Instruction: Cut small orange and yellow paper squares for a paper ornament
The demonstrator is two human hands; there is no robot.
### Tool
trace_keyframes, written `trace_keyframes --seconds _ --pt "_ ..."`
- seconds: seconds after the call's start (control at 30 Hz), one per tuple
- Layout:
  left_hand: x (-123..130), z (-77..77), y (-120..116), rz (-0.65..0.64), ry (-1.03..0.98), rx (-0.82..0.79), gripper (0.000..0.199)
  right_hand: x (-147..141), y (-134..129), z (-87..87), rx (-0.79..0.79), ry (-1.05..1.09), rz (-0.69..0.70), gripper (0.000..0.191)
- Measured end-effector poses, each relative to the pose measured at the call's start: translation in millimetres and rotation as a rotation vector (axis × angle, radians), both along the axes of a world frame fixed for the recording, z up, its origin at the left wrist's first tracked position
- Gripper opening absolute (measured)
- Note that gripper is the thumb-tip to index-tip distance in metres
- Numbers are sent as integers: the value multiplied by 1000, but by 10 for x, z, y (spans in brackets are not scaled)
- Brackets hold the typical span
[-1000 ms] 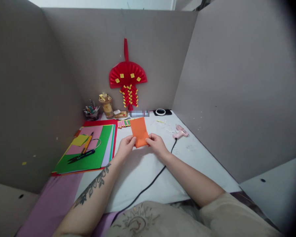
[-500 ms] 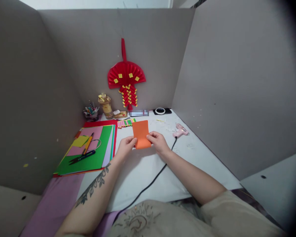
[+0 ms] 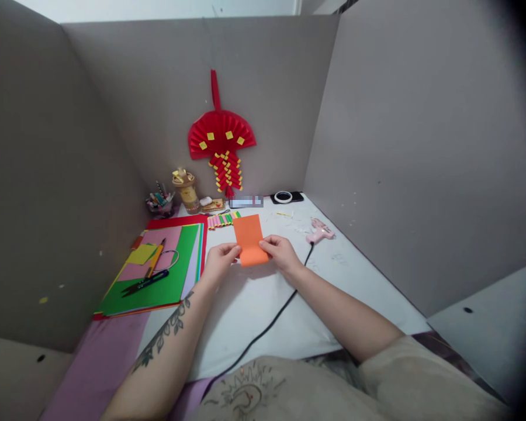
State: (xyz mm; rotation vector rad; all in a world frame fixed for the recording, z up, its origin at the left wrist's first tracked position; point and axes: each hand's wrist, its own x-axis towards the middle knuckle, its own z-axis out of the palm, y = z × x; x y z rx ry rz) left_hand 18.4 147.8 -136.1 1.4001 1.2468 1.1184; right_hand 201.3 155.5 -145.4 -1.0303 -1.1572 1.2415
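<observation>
An orange paper strip (image 3: 248, 232) is held up over the white table, its lower end curled toward me. My left hand (image 3: 221, 260) pinches its left edge near the bottom, thumb in front. On the other side my right hand (image 3: 281, 252) pinches the right edge at about the same height. Just behind the paper lies a row of small pink, green and yellow paper rolls (image 3: 222, 220). The fingers behind the paper are partly hidden.
Coloured sheets (image 3: 182, 263) with scissors (image 3: 145, 283) and a yellow cutter (image 3: 155, 261) lie at left. A pink glue gun (image 3: 321, 232) trails a black cable (image 3: 269, 324) across the table. A cup (image 3: 187, 193) and phone (image 3: 294, 197) stand behind; a red fan ornament (image 3: 221, 134) hangs on the partition.
The view has shifted slightly. Both hands keep their pinch on the orange paper, which tilts a little more to the left at its top.
</observation>
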Motion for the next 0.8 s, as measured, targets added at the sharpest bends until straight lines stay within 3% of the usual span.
trace_keyframes --seconds 0.33,0.57,0.8 --pt "2 -8 -10 -17 -20 11 29 -7 -12 -16 62 -86 11 27" --pt "-21 -4 8 73 -75 35 26 -32 -3 -86 204 -145 -85 20" --pt "-19 -39 15 68 -89 8 28 -17 -26 -64 169 -120 -35 20"
